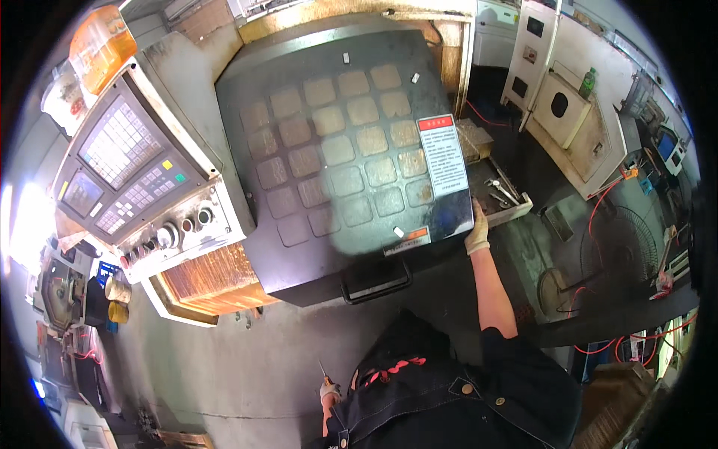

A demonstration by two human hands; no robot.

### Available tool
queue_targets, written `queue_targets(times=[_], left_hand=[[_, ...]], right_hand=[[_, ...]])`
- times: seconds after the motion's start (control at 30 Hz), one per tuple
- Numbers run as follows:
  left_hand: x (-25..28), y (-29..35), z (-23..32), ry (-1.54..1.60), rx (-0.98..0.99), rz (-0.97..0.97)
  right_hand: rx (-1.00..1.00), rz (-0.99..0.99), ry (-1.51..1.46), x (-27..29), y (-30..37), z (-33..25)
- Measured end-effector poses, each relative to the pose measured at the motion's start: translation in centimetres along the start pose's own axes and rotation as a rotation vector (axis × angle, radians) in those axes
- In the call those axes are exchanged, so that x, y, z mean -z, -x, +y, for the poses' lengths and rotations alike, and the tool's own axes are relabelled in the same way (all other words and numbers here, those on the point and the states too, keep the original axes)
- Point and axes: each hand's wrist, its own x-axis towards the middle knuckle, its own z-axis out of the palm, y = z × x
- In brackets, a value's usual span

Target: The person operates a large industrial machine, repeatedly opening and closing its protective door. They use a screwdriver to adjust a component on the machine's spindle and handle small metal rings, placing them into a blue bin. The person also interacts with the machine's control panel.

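Note:
In front of me stands a large dark grey machine door (299, 262) with rows of rounded square panes and a black bar handle (378, 288) at its lower edge. My right hand (477, 230), in a pale glove, lies against the door's right edge near the lower corner, fingers stretched along it. Low by my left side, my left hand (329, 391), also gloved, is closed around a thin tool (323, 371) with a slim pointed shaft, like a screwdriver. Its handle is mostly hidden. A white notice sheet with a red top (443, 156) is stuck on the door above my right hand.
A control panel (127, 165) with keys and knobs stands left of the door. Right of it, an open drawer (512, 213) holds metal tools. Farther right are a floor fan (617, 247), red cables and a white machine (576, 120) with a green bottle (588, 82) on it.

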Motion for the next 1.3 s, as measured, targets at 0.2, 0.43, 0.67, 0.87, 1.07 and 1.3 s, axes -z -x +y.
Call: queue_targets(times=[0.2, 0.43, 0.67, 0.87, 1.07, 1.3], left_hand=[[-0.2, 0.3, 0.3, -0.213, -0.008, 0.027], [-0.9, -0.5, -1.4, -0.265, -0.001, 0.050], [-2.4, -4.5, -6.6, -0.081, 0.057, 0.058], [-2.0, -1.9, -5.1, -0.173, -0.004, 0.087], [-1.3, 0.2, -2.9, -0.234, 0.022, 0.077], [-1.5, 0.4, -2.8, -0.203, 0.057, 0.089]], right_hand=[[0.032, -0.042, 0.059, 0.3, -0.1, 0.0], [0.063, 0.109, 0.052, -2.1, 1.9, -1.0], [0.002, 0.036, -0.016, -2.9, 1.8, -1.3], [-0.006, 0.037, 0.010, -2.0, 1.8, -1.0], [-0.134, -0.037, -0.114, -2.2, 1.8, -1.3], [-0.126, -0.095, -0.034, -1.7, 1.2, -1.3]])
